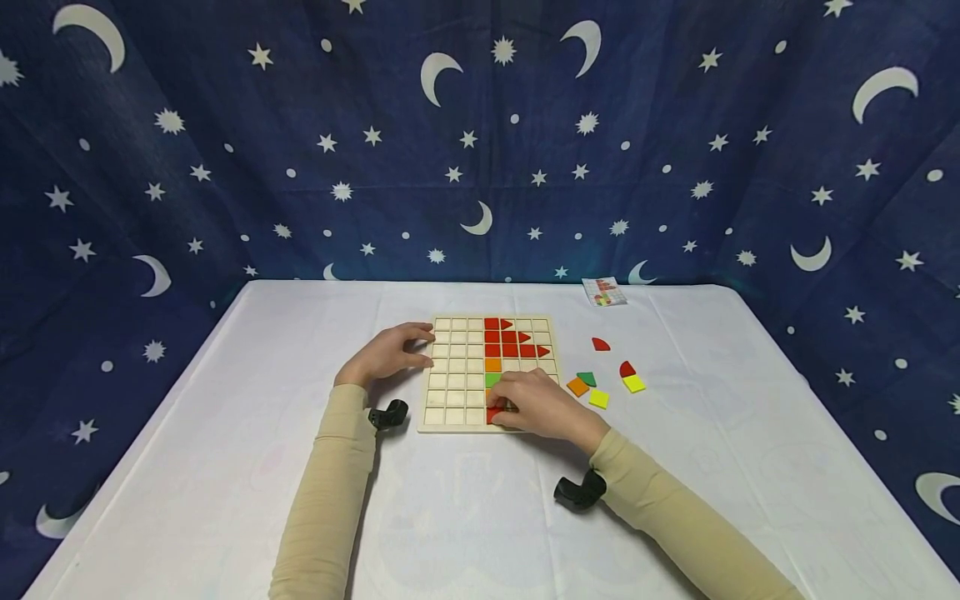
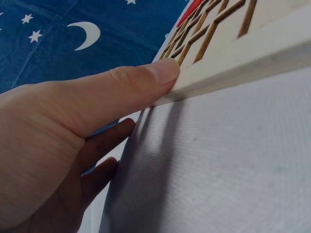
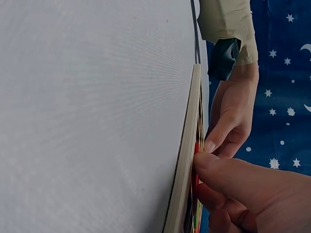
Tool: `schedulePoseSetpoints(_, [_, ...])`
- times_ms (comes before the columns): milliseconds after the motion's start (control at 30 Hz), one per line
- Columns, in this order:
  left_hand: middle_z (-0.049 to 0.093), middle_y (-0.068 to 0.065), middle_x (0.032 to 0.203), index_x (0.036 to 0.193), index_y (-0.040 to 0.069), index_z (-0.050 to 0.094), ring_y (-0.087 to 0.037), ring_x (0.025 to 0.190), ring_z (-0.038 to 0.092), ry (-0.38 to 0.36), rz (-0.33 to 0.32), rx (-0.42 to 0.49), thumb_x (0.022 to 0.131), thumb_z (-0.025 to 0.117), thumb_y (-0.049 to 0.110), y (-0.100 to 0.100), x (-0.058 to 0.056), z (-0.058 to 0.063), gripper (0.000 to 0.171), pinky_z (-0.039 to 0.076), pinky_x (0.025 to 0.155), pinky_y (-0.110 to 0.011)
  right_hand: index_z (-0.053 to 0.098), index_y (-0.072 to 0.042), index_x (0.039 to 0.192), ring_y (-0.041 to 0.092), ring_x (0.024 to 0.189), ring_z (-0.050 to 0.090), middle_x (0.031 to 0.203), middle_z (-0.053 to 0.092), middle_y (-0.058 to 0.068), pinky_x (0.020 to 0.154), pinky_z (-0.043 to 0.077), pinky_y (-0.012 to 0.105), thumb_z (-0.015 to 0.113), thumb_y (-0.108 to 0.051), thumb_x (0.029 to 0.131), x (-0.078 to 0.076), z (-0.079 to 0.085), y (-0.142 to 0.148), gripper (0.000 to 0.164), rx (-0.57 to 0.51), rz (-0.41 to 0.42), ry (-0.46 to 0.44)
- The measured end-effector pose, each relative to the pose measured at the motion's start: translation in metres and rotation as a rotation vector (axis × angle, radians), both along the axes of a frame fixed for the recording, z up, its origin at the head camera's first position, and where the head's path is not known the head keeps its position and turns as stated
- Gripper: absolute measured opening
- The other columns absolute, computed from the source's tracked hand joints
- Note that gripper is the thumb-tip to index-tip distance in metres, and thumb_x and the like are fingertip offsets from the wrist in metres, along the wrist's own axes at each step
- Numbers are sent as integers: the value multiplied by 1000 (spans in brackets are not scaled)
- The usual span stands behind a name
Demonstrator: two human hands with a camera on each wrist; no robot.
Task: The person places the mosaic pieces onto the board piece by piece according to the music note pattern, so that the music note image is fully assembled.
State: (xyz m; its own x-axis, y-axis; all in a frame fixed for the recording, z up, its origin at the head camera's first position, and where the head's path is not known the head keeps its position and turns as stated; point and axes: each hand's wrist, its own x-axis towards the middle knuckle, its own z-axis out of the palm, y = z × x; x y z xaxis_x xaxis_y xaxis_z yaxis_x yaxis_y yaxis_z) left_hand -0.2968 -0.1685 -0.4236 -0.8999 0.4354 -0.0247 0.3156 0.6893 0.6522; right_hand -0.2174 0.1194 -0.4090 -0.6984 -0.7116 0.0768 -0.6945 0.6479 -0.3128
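Observation:
A wooden grid board [image 1: 454, 377] lies on the table, a column of red, orange and green tiles down its middle. My right hand [image 1: 542, 404] is over its near part, thumb and fingers bent at a red tile [image 1: 492, 415] in the nearest row. In the right wrist view the thumb [image 3: 209, 161] lies against the red tile [image 3: 196, 148], and the other fingers are partly hidden. My left hand [image 1: 387, 353] is at the board's left side. Its extended thumb [image 2: 146, 82] touches the edge, the fingers loosely spread beside it.
Right of the board lie loose tiles: red quarter-rounds [image 1: 600, 344], a green piece [image 1: 587, 379], an orange square [image 1: 577, 387] and yellow squares [image 1: 598, 399]. A small printed pattern card [image 1: 604, 292] lies at the back of the white-covered table [image 1: 187, 467]. Behind hangs a starry blue cloth [image 1: 390, 200].

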Motion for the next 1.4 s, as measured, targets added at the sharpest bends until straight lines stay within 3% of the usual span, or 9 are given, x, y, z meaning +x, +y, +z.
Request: schedulePoseSetpoints(1400, [42,-13,150,131,2,60,-32,142,32,-9,7,14,87,76,22,0,1,0,51,27,117,-45,74,-18,99,8,85,56,92,63,-10,74,39,30,75,-27,87,3,0,-3,15,14,-46,-13])
